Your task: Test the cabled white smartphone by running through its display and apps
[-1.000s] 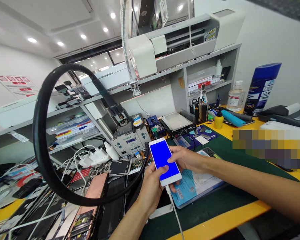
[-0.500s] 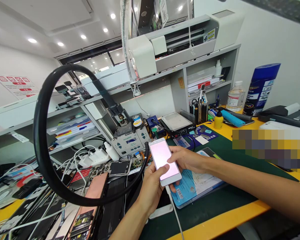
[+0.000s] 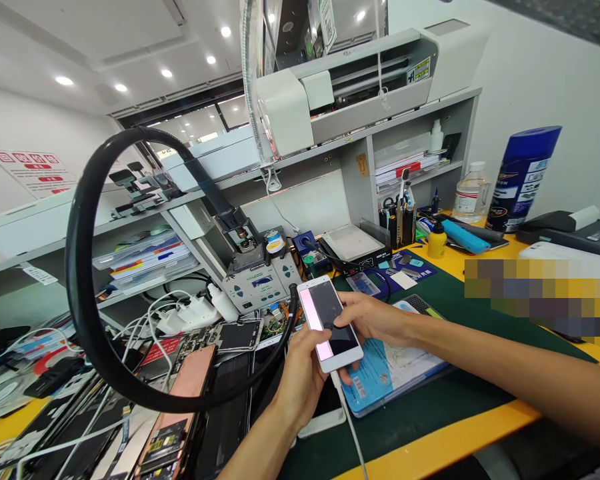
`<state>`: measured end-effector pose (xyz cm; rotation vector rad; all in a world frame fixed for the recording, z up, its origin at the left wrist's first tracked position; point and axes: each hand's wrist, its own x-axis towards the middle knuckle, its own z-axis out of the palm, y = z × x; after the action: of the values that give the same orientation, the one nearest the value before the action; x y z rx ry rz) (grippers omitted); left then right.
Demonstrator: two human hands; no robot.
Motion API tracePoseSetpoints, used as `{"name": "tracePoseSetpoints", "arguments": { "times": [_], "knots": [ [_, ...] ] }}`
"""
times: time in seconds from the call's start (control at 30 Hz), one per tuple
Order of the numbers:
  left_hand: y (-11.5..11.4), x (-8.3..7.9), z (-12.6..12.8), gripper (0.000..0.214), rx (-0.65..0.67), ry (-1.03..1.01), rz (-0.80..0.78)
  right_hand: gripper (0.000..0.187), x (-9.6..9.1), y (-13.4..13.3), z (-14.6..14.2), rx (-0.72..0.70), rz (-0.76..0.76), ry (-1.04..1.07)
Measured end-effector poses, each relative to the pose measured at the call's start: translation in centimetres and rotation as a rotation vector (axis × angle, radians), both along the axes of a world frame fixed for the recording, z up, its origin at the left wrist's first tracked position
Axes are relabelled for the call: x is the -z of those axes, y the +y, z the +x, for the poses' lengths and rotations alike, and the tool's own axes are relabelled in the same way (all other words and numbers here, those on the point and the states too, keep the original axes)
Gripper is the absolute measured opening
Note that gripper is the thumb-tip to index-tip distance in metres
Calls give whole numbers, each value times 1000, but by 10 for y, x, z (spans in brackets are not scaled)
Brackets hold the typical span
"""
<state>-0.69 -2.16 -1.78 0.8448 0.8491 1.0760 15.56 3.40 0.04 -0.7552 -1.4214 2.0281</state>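
A white smartphone (image 3: 341, 345) is held up, tilted, between both hands, its screen part pale pink on the left and dark on the right. My left hand (image 3: 300, 370) wraps its lower left side, with the thumb over the screen's edge. My right hand (image 3: 367, 317) grips the right side, and its thumb lies over the dark part of the screen. From the phone's bottom end a white cable (image 3: 349, 420) runs down toward me. Below the phone lies a blue and white package (image 3: 380, 377) on the dark green mat (image 3: 500, 333). Another white phone (image 3: 323, 423) lies partly hidden under my left wrist.
A thick black hose (image 3: 75, 267) loops across the left from a grey control unit (image 3: 263, 283). Disassembled phones (image 3: 187, 380) crowd the left side. At the back right stand a blue spray can (image 3: 523, 180), a clear bottle (image 3: 471, 193) and a small yellow bottle (image 3: 437, 241).
The screen has gone from fully pale pink to pink on the left and dark on the right. My left thumb has shifted slightly toward the phone's left edge.
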Motion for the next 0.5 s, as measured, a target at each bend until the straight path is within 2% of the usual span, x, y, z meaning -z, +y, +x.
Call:
{"name": "tracePoseSetpoints", "arguments": {
  "times": [0.13, 0.27, 0.4, 0.5],
  "knots": [
    [-2, -2, 2, 30, -8, 107, 27, 34, 4, 2, 0, -14, 8, 22],
    [0, 1, 0, 24, -18, 8, -10, 38, 2, 1, 0, -7, 2, 11],
    [3, 2, -2, 37, -9, -116, -44, 42, -2, -1, -1, 6, 2, -7],
    [2, 0, -1, 41, -12, -86, -33, 43, -3, -1, -1, 8, 5, -7]
  ]
}}
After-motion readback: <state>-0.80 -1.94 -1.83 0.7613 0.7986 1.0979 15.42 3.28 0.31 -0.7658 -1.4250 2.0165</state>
